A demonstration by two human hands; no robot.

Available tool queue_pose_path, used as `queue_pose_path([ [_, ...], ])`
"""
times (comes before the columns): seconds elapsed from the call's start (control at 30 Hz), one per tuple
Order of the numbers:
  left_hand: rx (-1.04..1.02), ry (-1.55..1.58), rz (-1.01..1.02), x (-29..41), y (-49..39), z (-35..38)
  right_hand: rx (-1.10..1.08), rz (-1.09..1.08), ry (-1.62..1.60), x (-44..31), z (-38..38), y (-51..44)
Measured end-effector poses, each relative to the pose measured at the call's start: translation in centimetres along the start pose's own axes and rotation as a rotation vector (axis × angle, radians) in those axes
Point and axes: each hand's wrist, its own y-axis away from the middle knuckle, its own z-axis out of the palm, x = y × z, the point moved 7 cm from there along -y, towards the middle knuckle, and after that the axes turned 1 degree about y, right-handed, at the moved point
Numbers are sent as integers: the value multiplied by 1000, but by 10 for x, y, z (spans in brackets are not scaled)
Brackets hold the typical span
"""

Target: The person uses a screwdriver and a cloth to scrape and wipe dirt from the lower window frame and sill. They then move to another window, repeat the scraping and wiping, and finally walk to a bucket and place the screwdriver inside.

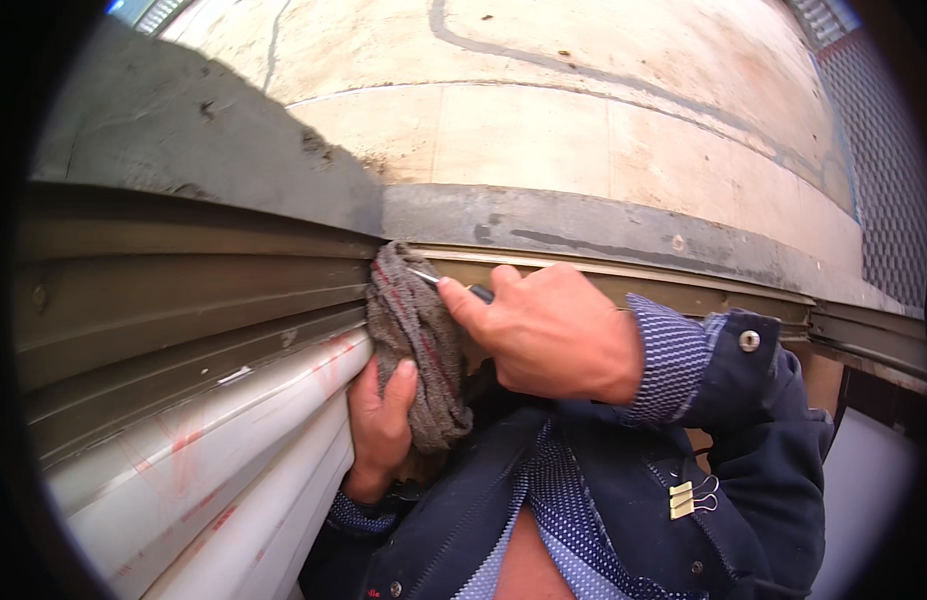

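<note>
My left hand (382,427) grips a grey-brown knitted cloth (422,345) with reddish stripes, its thumb lying over the near side. The cloth is bunched up and reaches into the corner of a brown metal window frame (193,292). My right hand (550,330) is closed on a small tool with a dark handle (480,293) and a thin metal shaft (424,275), which looks like a screwdriver. Its shaft points left and its tip meets the upper part of the cloth; whether it presses through cannot be told.
White glossy profiles (208,442) with red marks lie along the left. Beyond the frame's lower track (621,279) runs a grey concrete sill (568,225), with pale cracked concrete (523,135) outside. A metal binder clip (682,500) hangs on my dark jacket.
</note>
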Motion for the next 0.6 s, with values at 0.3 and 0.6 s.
queue_pose_path([
  [0.3,1,-271,266,15,16,20,131,3,-194,2,8,25],
  [0.6,-514,-314,358,20,23,65,198,98,-191,29,-21,102],
])
